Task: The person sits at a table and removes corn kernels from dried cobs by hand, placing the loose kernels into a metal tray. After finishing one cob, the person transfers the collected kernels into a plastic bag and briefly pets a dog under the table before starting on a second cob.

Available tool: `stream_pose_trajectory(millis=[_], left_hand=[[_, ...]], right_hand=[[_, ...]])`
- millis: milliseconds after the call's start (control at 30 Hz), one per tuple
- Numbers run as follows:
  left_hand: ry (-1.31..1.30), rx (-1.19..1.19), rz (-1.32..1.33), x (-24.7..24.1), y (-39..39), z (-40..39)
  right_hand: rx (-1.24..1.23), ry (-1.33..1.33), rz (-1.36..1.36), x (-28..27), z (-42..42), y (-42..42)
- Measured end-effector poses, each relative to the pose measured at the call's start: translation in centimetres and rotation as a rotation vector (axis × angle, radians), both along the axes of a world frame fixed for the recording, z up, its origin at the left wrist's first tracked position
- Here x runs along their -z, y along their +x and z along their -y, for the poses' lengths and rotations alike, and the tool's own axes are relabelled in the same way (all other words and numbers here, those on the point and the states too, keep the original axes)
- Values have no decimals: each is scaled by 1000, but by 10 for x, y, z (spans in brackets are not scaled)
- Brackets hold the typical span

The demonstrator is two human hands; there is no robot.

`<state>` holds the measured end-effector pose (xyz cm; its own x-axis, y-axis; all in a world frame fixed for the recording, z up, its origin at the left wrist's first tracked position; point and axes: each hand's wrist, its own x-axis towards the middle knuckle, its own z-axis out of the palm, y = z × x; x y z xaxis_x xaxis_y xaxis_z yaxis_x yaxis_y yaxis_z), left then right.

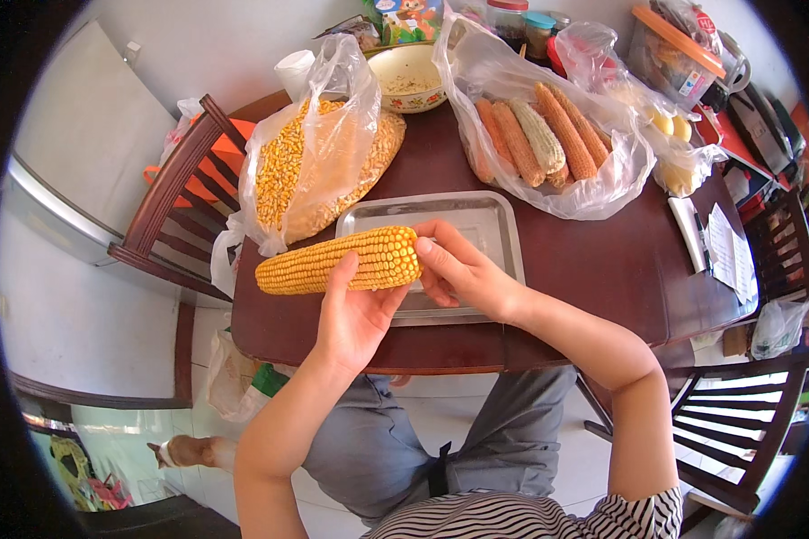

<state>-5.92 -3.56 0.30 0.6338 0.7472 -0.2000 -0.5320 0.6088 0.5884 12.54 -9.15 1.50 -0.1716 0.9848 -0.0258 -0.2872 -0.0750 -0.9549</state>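
A dried ear of yellow corn (323,264), dense with kernels, lies across my left hand (357,320), which grips it from below with the thumb over the near side. At the cob's blunt right end, the thumb and fingers of my right hand (462,269) pinch the rim; the exact contact of the fingertips is partly hidden. Both hands are above a shallow metal tray (485,209), whose left part the ear and my left hand cover. Behind the ear stands a clear plastic bag (340,128) full of loose corn kernels (280,178).
Bare cobs (519,145) fill an open plastic bag (607,202) at the back right. Behind are a floral enamel bowl (411,101) and a white cup (295,71). Papers and a pen (703,239) lie right. Wooden chairs (168,195) flank the table; a dog (195,450) is on the floor.
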Motion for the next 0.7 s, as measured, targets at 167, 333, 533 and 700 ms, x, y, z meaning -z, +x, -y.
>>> stream_pose_trajectory(millis=[167,333,533,700], left_hand=[[-13,-46,-63,1,4,7],[6,-83,-99,1,10,11],[-7,-109,-135,4,19,15],[11,-101,-151,6,23,17]], right_hand=[[48,-36,-77,13,1,-9],[119,-42,-96,20,0,-14],[294,-28,28,27,1,-21],[431,66,153,38,-1,-24]])
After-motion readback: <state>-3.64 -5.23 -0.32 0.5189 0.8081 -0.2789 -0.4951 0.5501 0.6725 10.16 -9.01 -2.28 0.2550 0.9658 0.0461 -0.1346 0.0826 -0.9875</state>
